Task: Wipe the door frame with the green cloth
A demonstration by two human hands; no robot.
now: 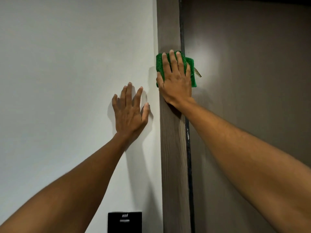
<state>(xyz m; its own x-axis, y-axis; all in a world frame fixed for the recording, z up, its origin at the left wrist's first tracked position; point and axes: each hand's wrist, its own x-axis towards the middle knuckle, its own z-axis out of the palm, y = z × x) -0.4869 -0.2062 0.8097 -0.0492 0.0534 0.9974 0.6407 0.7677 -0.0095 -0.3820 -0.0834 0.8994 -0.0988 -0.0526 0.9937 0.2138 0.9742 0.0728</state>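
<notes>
A brown wood-grain door frame [173, 148] runs vertically through the middle of the view. My right hand [175, 84] lies flat on it at upper centre, pressing a folded green cloth [191, 71] against the frame; the cloth sticks out past my fingers on both sides, with a small tag at its right edge. My left hand [130, 111] rests flat on the white wall [67, 81] to the left of the frame, fingers spread, holding nothing.
A brown door [252, 81] fills the right side, with a dark gap strip [188, 157] between it and the frame. A black wall panel [124, 221] sits at the bottom, left of the frame.
</notes>
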